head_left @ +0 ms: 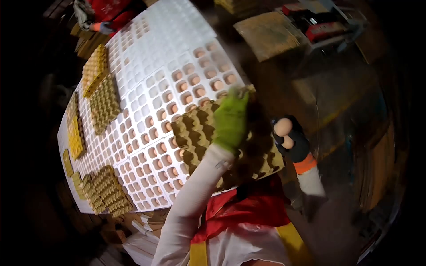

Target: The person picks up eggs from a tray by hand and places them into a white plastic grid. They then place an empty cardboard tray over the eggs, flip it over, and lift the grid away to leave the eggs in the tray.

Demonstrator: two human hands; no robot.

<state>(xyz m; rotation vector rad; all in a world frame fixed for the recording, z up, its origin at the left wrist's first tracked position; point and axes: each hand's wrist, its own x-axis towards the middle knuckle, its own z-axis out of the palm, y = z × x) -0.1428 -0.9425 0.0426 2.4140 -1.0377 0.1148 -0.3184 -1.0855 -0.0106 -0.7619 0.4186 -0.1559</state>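
Note:
My left hand (231, 122), in a green glove, is over a brown cardboard egg tray (191, 135); motion smears its fingers, so I cannot see whether they grip anything. The tray's near right part is in shadow. On the right, my right hand (299, 144), in a dark glove with an orange cuff, holds two brown eggs (283, 127), apart from the tray. Beneath and beyond the cardboard tray lies a white panel (146, 99) of square pockets, with brown eggs (194, 80) in many pockets near me.
Yellow egg trays (94, 71) and more cardboard trays (105, 104) rest along the panel's left side. Another person's gloved hand (105, 27) shows at the far left corner. A machine with red parts (321, 31) stands at the upper right.

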